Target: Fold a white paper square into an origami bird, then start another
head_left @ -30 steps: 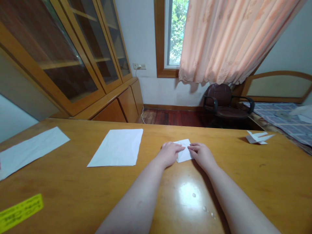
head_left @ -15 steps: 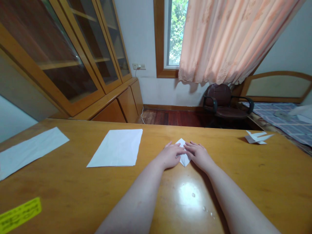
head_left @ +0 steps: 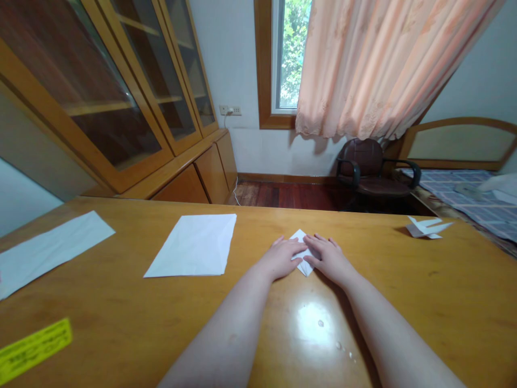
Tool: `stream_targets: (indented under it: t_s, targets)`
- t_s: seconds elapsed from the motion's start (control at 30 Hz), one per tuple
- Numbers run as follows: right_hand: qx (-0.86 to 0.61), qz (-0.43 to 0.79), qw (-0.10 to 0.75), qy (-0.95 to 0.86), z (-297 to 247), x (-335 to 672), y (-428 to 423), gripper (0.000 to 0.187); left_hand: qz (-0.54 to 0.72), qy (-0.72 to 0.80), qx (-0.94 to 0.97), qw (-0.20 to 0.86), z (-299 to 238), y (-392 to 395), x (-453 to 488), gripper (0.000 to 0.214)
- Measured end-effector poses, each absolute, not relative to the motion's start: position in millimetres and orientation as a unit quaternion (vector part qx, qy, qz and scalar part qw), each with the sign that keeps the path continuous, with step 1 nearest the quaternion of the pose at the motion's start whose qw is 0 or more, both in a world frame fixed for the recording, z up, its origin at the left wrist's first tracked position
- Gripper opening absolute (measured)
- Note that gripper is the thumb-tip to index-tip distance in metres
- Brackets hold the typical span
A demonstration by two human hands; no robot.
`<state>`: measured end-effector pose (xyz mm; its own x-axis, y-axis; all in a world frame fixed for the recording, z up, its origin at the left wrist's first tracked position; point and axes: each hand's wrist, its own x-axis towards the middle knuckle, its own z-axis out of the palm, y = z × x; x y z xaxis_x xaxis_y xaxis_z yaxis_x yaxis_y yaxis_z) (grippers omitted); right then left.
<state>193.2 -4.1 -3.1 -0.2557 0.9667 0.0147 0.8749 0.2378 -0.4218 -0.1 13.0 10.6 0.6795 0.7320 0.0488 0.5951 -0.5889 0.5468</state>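
Note:
A small folded piece of white paper, diamond-shaped with a crease towards its near tip, lies flat on the wooden table. My left hand rests on its left side, fingers stretched out and pointing right. From the other side, my right hand lies over the right part of the paper with its fingers spread. Both hands press from above and cover the paper's side corners. A narrow strip of paper shows between them, along with the far and near tips.
A stack of white paper sheets lies left of my hands, and a longer white sheet further left. A folded paper crane sits at the far right. A yellow label is at the near left. Beyond stands an office chair.
My thumbs and fingers have drawn slightly apart, so more of the folded paper's middle shows. The yellow label at the near left has shifted a little.

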Motion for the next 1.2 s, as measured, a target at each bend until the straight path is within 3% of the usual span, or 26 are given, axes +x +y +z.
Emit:
stream_targets:
  t_s: [0.27,0.63,0.87,1.2]
  targets:
    - [-0.592,0.164,0.137,-0.777,0,191,-6,0.063,0.147,0.398,0.873,0.242,9,14,0,0.035]
    - [-0.578,0.164,0.129,-0.789,5,190,-10,0.084,0.144,0.411,0.871,0.227,4,16,-1,0.042]
    - [-0.58,0.165,0.126,-0.788,4,190,-9,0.085,0.166,0.524,0.816,0.182,-1,19,-1,0.071]
    - [-0.58,0.163,0.126,-0.788,1,191,-8,0.084,0.315,0.49,0.747,0.321,0,23,1,0.067]
